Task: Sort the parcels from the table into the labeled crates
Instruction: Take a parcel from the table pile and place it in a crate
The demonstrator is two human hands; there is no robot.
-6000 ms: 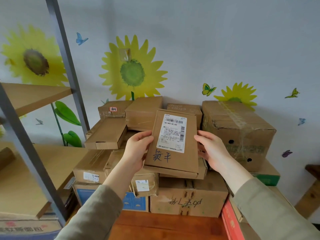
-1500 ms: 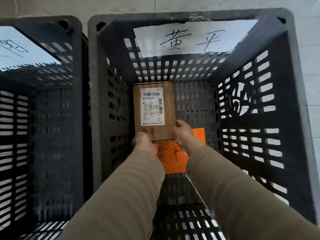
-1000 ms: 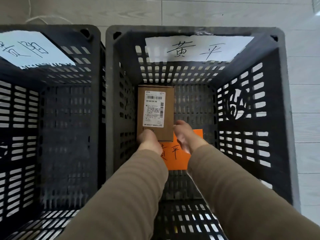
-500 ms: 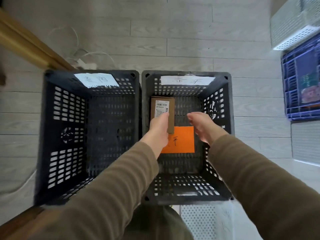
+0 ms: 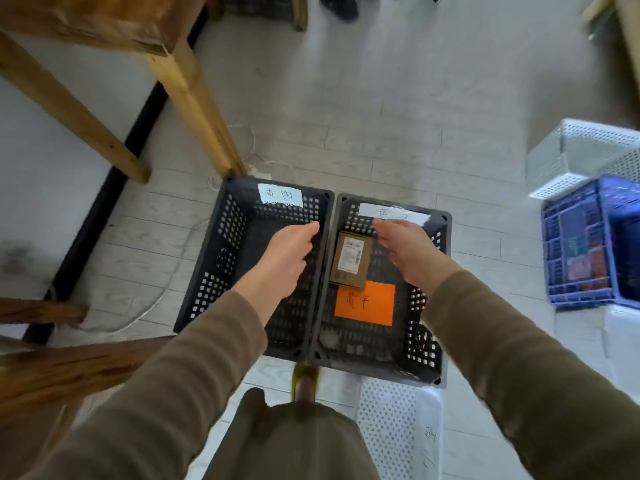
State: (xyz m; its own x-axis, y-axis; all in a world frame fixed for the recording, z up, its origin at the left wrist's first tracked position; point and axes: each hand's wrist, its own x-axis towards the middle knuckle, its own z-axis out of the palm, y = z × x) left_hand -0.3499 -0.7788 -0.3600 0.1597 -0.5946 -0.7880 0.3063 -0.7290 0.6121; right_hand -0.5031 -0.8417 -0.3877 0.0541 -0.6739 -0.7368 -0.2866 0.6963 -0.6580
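We look down on two black crates standing together on the floor. Our left hand [image 5: 284, 261] hovers over the left crate [image 5: 214, 271] and our right hand [image 5: 412, 254] over the right crate [image 5: 426, 341]. Both hands hold nothing, and their fingers are loose, nearly straight and close together.

The brown parcel [image 5: 349, 259] lies flat, label up, on the floor of the right crate near its far wall. Its near edge meets an orange packet [image 5: 365, 303] marked with handwriting.

This drop looks done. The step now is to lift both hands clear of the walls, fetch another parcel, and check its name against each paper tag [image 5: 280, 195] before letting go.

The left crate shows no parcel where our hand does not cover it. To the right, a blue crate [image 5: 581, 251] holds blurred colourful things, beside a white basket [image 5: 581, 154].
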